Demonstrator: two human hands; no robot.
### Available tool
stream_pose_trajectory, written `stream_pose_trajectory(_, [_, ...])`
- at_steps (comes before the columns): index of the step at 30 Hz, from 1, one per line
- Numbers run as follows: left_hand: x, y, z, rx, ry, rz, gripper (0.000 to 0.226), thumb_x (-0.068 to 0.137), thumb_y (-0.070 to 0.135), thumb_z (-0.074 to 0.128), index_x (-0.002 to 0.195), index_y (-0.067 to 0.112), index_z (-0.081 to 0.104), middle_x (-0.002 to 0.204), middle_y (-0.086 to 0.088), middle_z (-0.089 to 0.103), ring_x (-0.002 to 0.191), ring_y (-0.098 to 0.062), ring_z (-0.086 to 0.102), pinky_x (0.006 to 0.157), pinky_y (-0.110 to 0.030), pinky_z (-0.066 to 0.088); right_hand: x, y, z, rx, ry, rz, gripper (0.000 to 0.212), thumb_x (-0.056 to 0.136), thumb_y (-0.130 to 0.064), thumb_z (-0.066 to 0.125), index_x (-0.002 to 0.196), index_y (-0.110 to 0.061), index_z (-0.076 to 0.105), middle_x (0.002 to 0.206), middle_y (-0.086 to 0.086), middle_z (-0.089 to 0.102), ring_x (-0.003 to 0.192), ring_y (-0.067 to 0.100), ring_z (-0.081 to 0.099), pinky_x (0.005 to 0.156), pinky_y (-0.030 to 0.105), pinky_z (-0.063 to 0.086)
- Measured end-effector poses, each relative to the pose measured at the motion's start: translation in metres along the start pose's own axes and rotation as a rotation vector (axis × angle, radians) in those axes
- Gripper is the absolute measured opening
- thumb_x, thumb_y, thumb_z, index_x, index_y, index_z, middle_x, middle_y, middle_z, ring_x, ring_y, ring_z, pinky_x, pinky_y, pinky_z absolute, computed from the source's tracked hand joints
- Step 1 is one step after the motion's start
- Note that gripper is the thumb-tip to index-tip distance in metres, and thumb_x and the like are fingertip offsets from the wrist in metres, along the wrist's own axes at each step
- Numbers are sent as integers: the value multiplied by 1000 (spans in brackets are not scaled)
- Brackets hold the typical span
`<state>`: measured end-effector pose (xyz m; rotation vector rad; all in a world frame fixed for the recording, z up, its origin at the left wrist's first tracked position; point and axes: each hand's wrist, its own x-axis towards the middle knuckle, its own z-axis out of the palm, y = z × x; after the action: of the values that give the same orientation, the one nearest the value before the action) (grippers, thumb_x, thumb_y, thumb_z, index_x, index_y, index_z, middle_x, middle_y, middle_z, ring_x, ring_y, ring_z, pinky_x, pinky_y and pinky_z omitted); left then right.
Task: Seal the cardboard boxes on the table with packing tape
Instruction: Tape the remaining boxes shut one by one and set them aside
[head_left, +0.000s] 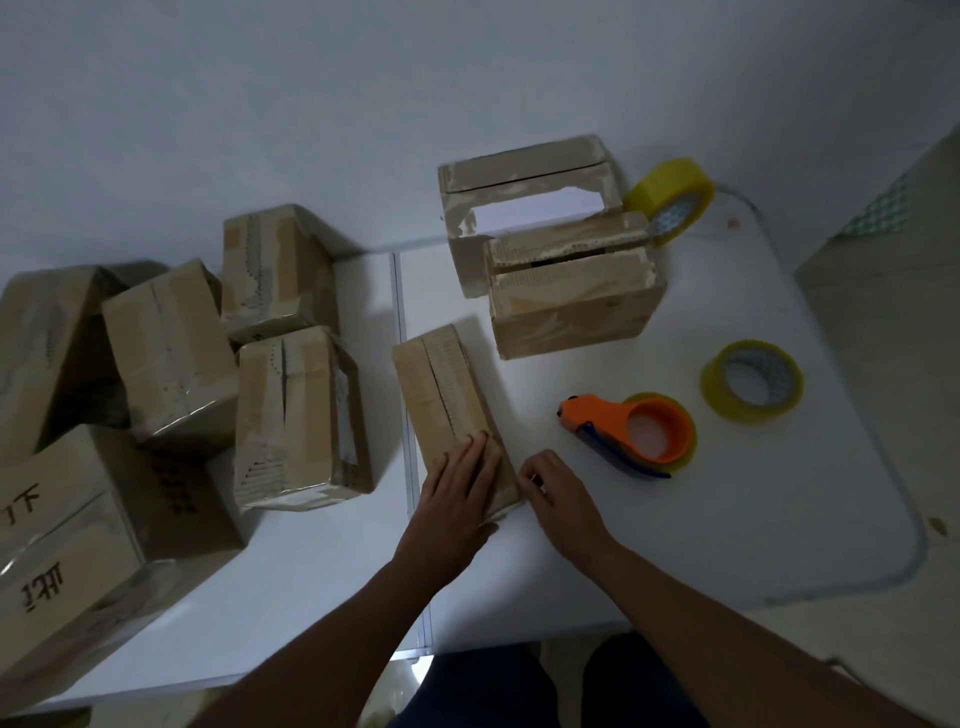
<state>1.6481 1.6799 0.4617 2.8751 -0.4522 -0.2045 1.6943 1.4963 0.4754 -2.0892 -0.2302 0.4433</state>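
A narrow cardboard box lies in the middle of the white table, its closed flaps facing up. My left hand lies flat on the near end of its top, fingers straight. My right hand touches the box's near right corner with curled fingertips. An orange tape dispenser holding a yellow roll lies to the right of the box. Two unsealed boxes stand behind it, a front one and a back one.
Several taped boxes crowd the table's left half. A loose yellow tape roll lies at the right; another roll leans behind the far boxes. The table's rounded right edge borders a beige surface.
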Motion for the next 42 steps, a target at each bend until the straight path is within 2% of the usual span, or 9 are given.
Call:
stream_pose_trajectory(6, [0, 2, 1, 16, 45, -2, 98, 81, 45, 75, 155, 12, 20, 161, -14, 24, 149, -32, 21, 116, -51, 25, 4, 2, 6, -188, -40, -45, 14, 101, -19, 43, 92, -11, 49, 92, 2, 46, 74, 19, 48, 68, 36, 45])
stream_pose_trajectory(12, [0, 4, -2, 1, 9, -15, 99, 80, 47, 76, 156, 15, 19, 162, -11, 22, 150, -31, 19, 117, -50, 19, 19, -1, 6, -295, -97, 54, 24, 94, -3, 51, 118, -7, 49, 116, 6, 47, 93, 20, 56, 78, 29, 49])
stream_pose_trajectory(19, [-1, 1, 1, -4, 19, -14, 102, 77, 47, 79, 155, 14, 23, 162, -11, 24, 149, -29, 19, 115, -49, 23, -15, 3, -21, -420, -125, -76, 32, 71, 15, 41, 88, -11, 51, 89, -5, 40, 75, 15, 40, 62, 20, 26])
stream_pose_trajectory(24, [0, 3, -2, 30, 36, -5, 103, 76, 47, 79, 155, 12, 23, 160, -13, 27, 148, -31, 24, 114, -49, 26, -1, -11, -8, -649, -370, -100, 39, 83, 4, 46, 121, -8, 46, 123, 11, 44, 109, 25, 44, 86, 28, 35])
stream_pose_trajectory(28, [1, 4, -10, 38, 28, 5, 109, 72, 47, 82, 155, 12, 21, 160, -13, 27, 147, -31, 26, 113, -51, 35, 12, -14, -14, -771, -435, -103, 43, 88, -1, 46, 130, -8, 40, 131, 13, 40, 112, 29, 44, 84, 34, 35])
stream_pose_trajectory(31, [1, -4, -13, 86, 23, 76, 111, 70, 49, 83, 155, 12, 22, 161, -12, 22, 148, -29, 20, 115, -47, 25, 6, -15, -23, -724, -401, -123, 39, 86, 1, 46, 123, -10, 44, 126, 11, 41, 106, 28, 45, 74, 30, 29])
stream_pose_trajectory(35, [1, -13, -13, 59, -46, 127, 111, 71, 47, 83, 156, 14, 21, 163, -10, 16, 150, -27, 16, 117, -47, 22, -8, -27, -27, -514, -235, -222, 30, 87, 2, 45, 115, -7, 52, 117, 9, 49, 97, 22, 47, 76, 22, 28])
stream_pose_trajectory(39, [5, -20, -32, -186, -183, 164, 103, 79, 36, 71, 158, 23, 6, 166, 1, -4, 153, -16, -6, 121, -38, 4, -11, -44, -16, -425, -316, -367, 17, 93, -12, 52, 108, -7, 56, 109, 7, 56, 90, 16, 46, 79, 23, 34])
stream_pose_trajectory(42, [6, -25, -62, -405, -162, 89, 89, 84, 23, 69, 157, 28, 17, 166, 9, -3, 150, -7, 3, 118, -27, 16, -3, -46, -8, -492, -345, -360, 28, 94, -22, 58, 117, -7, 54, 114, 9, 57, 98, 23, 54, 81, 28, 43])
